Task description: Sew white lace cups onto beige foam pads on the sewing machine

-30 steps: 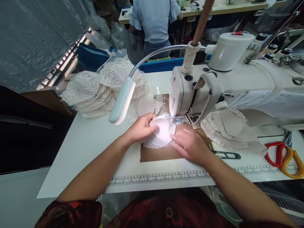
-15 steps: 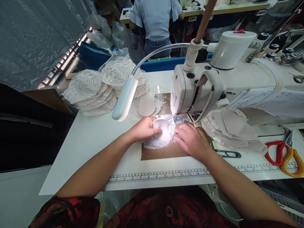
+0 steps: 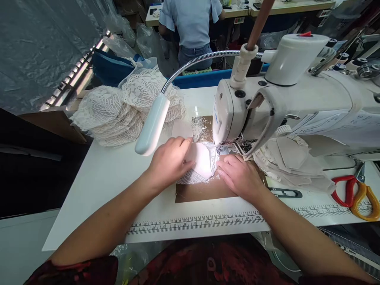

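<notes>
Head camera: one view, worn on your head, looks forward and steeply down.
Bottom edge: your dark red top [image 3: 208, 265], nearest the lens; your forearms come in from the lower corners.
Mid-frame: your left hand [image 3: 172, 160] and right hand [image 3: 239, 176], close, seen from above and behind.
White tabletop [image 3: 115, 178]: seen from above, front edge crossing low in frame.
Sewing machine [image 3: 320, 91]: close, fills your right side, cut by the frame.
Lamp [image 3: 152, 124]: close, left of center.
Person in blue [image 3: 191, 23]: farther off, back to you, cropped at top.
</notes>
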Tool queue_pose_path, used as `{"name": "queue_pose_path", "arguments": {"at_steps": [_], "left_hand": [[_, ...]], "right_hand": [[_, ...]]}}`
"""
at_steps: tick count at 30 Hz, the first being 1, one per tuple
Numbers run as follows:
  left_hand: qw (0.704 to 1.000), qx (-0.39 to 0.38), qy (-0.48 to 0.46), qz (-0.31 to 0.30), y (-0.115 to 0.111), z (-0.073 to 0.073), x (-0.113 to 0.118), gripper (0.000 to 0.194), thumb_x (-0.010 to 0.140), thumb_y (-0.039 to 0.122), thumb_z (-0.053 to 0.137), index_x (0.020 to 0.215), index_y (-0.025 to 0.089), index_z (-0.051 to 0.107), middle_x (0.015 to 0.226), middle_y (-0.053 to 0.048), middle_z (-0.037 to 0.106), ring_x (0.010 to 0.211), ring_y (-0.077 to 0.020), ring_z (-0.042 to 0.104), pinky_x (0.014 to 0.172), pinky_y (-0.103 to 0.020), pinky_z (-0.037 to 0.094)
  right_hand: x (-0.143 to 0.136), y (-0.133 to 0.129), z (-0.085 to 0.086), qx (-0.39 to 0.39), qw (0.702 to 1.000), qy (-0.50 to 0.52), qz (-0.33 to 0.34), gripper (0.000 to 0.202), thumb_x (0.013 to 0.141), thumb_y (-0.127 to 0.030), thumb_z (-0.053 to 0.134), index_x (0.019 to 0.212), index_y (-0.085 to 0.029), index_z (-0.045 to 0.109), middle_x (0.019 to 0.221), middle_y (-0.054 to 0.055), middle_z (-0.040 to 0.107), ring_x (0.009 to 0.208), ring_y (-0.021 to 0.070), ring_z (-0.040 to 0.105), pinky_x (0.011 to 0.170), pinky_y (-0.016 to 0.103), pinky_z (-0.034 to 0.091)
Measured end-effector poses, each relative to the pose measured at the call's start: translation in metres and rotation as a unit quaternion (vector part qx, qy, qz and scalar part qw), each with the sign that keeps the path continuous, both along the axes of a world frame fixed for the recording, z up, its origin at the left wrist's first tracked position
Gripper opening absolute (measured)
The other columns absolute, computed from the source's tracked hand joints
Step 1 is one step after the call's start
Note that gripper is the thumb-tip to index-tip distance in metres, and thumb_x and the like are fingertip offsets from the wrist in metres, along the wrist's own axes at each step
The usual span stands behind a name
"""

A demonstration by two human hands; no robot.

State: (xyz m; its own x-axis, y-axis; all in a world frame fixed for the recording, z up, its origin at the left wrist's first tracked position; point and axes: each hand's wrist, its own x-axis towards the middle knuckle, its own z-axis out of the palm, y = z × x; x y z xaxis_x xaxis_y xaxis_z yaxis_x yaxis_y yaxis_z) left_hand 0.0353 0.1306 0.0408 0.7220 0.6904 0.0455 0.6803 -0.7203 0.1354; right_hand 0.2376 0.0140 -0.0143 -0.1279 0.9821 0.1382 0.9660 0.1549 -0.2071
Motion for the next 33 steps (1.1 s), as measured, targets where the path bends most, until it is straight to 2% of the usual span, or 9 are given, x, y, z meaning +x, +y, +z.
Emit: {"name": "queue_pose_path", "arguments": {"at_steps": [2, 5, 7, 10, 12, 17, 23, 27, 33], "left_hand": [[0.991, 0.073, -0.038, -0.107, 0.0, -0.003, 0.005, 0.027, 0.092, 0.026, 0.05, 0.114, 0.014, 0.06, 0.107, -0.011, 0.065, 0.096, -0.025, 0.058, 0.077, -0.035, 0.047], [0.955, 0.06, -0.066, -0.285, 0.006, -0.022, 0.017, 0.027, 0.098, 0.021, 0.04, 0.106, 0.015, 0.065, 0.108, -0.009, 0.067, 0.096, -0.0215, 0.057, 0.084, -0.035, 0.047], [0.943, 0.047, -0.062, -0.325, 0.01, -0.038, 0.025, 0.028, 0.099, 0.021, 0.04, 0.111, 0.015, 0.065, 0.104, -0.009, 0.068, 0.093, -0.0214, 0.057, 0.082, -0.035, 0.046], [0.946, 0.045, -0.048, -0.319, 0.014, -0.055, 0.028, 0.031, 0.099, 0.024, 0.042, 0.119, 0.015, 0.064, 0.102, -0.011, 0.066, 0.089, -0.0219, 0.056, 0.079, -0.036, 0.044], [0.946, 0.045, -0.038, -0.319, 0.014, -0.059, 0.025, 0.033, 0.099, 0.024, 0.042, 0.124, 0.017, 0.062, 0.104, -0.012, 0.065, 0.09, -0.0226, 0.055, 0.079, -0.037, 0.043], [0.945, 0.037, -0.011, -0.324, 0.011, -0.056, 0.018, 0.038, 0.095, 0.02, 0.045, 0.13, 0.021, 0.058, 0.108, -0.012, 0.065, 0.09, -0.0238, 0.054, 0.079, -0.039, 0.041], [0.94, 0.036, -0.037, -0.337, 0.012, -0.057, 0.018, 0.04, 0.095, 0.02, 0.043, 0.131, 0.015, 0.057, 0.135, -0.012, 0.058, 0.1, -0.0248, 0.054, 0.085, -0.039, 0.043], [0.94, 0.042, -0.052, -0.334, 0.013, -0.058, 0.019, 0.039, 0.095, 0.02, 0.041, 0.13, 0.011, 0.058, 0.135, -0.012, 0.059, 0.098, -0.0241, 0.056, 0.083, -0.038, 0.046], [0.945, 0.06, -0.034, -0.319, 0.011, -0.057, 0.022, 0.041, 0.094, 0.019, 0.044, 0.132, 0.009, 0.057, 0.135, -0.013, 0.059, 0.095, -0.0241, 0.056, 0.081, -0.038, 0.048]], "right_hand": [[0.0, 0.0, 0.001, -0.002, 1.0, -0.007, 0.006, 0.018, 0.093, -0.024, 0.05, 0.09, -0.019, 0.067, 0.086, 0.003, 0.061, 0.08, 0.0167, 0.051, 0.064, 0.028, 0.028], [0.001, 0.0, -0.001, 0.01, 1.0, -0.017, 0.018, 0.018, 0.093, -0.025, 0.051, 0.093, -0.018, 0.068, 0.087, 0.005, 0.063, 0.081, 0.0181, 0.052, 0.066, 0.029, 0.029], [0.002, 0.001, -0.002, 0.027, 0.999, -0.015, 0.029, 0.021, 0.093, -0.025, 0.05, 0.096, -0.018, 0.07, 0.088, 0.005, 0.064, 0.082, 0.0188, 0.052, 0.067, 0.03, 0.031], [0.006, 0.0, -0.005, 0.039, 0.998, 0.003, 0.039, 0.025, 0.095, -0.026, 0.047, 0.101, -0.019, 0.071, 0.085, 0.005, 0.064, 0.081, 0.0187, 0.054, 0.066, 0.029, 0.032], [0.008, 0.0, -0.006, 0.035, 0.999, 0.02, 0.029, 0.028, 0.095, -0.024, 0.046, 0.105, -0.019, 0.071, 0.086, 0.005, 0.066, 0.078, 0.0178, 0.055, 0.066, 0.029, 0.034], [0.007, 0.001, -0.006, 0.019, 0.998, 0.037, -0.036, 0.032, 0.093, -0.021, 0.044, 0.113, -0.02, 0.069, 0.092, 0.006, 0.068, 0.08, 0.0176, 0.058, 0.065, 0.028, 0.035], [0.001, 0.005, -0.003, -0.01, 0.999, -0.025, -0.023, 0.039, 0.09, -0.014, 0.043, 0.118, -0.022, 0.068, 0.097, 0.006, 0.069, 0.079, 0.0193, 0.056, 0.063, 0.03, 0.032], [0.0, 0.005, -0.004, -0.034, 0.998, -0.032, -0.033, 0.044, 0.086, -0.01, 0.044, 0.123, -0.021, 0.066, 0.097, 0.007, 0.068, 0.076, 0.0185, 0.054, 0.062, 0.03, 0.031], [-0.002, 0.006, -0.005, -0.042, 0.997, -0.041, -0.048, 0.043, 0.088, -0.009, 0.041, 0.122, -0.02, 0.066, 0.092, 0.008, 0.067, 0.075, 0.0186, 0.053, 0.06, 0.03, 0.029]]}}
